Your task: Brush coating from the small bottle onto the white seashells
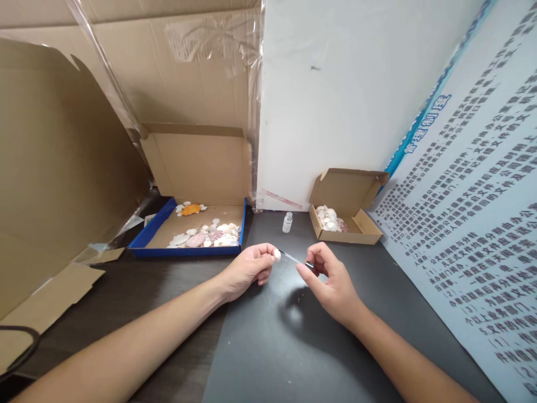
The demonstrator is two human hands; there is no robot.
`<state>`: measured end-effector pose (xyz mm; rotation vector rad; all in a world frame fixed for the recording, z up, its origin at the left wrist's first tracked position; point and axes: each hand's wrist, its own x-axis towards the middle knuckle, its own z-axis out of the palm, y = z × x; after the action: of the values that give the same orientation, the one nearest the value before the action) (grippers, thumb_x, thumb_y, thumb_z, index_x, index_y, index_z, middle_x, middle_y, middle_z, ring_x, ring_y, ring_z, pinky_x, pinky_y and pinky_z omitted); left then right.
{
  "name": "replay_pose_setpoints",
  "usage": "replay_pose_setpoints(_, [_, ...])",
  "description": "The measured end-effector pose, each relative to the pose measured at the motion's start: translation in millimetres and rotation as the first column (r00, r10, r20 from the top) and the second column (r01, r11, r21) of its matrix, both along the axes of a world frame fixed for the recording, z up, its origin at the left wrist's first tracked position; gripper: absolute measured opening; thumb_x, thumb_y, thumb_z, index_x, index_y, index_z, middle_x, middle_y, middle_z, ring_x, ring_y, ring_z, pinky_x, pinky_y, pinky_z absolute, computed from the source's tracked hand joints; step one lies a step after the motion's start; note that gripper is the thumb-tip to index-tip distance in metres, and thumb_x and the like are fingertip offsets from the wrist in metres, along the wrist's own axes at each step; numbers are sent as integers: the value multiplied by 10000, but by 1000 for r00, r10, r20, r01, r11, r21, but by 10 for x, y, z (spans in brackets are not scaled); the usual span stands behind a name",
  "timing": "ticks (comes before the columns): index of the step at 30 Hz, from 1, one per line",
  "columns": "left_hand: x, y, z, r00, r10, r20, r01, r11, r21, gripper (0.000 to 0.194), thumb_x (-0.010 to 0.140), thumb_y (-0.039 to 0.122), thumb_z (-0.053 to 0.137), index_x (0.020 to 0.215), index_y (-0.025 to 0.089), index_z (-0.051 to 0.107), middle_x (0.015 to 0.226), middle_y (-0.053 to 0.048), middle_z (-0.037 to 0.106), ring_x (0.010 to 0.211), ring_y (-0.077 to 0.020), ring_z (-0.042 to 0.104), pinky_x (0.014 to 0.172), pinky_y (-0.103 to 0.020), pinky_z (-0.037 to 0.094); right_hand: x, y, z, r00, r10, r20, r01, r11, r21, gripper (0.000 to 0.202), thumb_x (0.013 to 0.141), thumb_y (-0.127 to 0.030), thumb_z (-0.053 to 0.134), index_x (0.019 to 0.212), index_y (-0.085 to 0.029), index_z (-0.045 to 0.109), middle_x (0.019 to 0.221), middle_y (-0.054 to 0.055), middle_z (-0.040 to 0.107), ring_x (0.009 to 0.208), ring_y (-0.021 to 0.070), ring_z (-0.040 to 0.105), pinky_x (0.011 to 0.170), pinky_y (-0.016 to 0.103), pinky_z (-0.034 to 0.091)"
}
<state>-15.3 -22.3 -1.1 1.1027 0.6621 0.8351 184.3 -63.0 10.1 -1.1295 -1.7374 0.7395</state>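
Note:
Between thumb and forefinger, my left hand (pixel 250 267) pinches a small white seashell (pixel 277 254). My right hand (pixel 331 282) grips the dark cap of a glue brush (pixel 293 258), whose thin stem points left. The brush's dark tip is at the shell, though I cannot tell whether it touches. Behind the hands, a small uncapped bottle (pixel 287 223) with a white label stands upright on the dark table. To the left, a blue-edged cardboard box (pixel 187 252) holds several shells (pixel 207 236) and an orange shell piece (pixel 191 209) among white ones.
A smaller open cardboard box (pixel 352 238) at the back right contains white shells (pixel 329 219). Cardboard sheets (pixel 62 168) rise along the left, a white panel (pixel 335 84) at the back. A printed board (pixel 470 196) leans on the right. Small specks lie on the grey mat (pixel 260 347).

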Motion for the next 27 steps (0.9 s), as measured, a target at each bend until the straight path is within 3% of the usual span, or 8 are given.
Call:
replay_pose_setpoints(19, [12, -45, 115, 1000, -2, 10, 3, 999, -35, 261, 760, 376, 737, 813, 164, 594, 487, 96, 352, 446, -54, 269, 457, -205, 240, -17, 1, 26, 998, -24, 50, 24, 1000, -14, 174, 878, -306, 563, 834, -234, 410, 591, -80, 380, 520, 114, 386, 514, 239, 339])
replay_pose_setpoints(27, [13, -62, 126, 1000, -5, 8, 5, 1000, -29, 274, 746, 367, 751, 782, 172, 562, 493, 97, 364, 450, -52, 274, 458, -208, 237, 32, -26, 20, 990, -105, -92, 117, 984, 136, 135, 893, -290, 557, 871, -232, 437, 639, -61, 422, 536, 115, 410, 516, 239, 351])
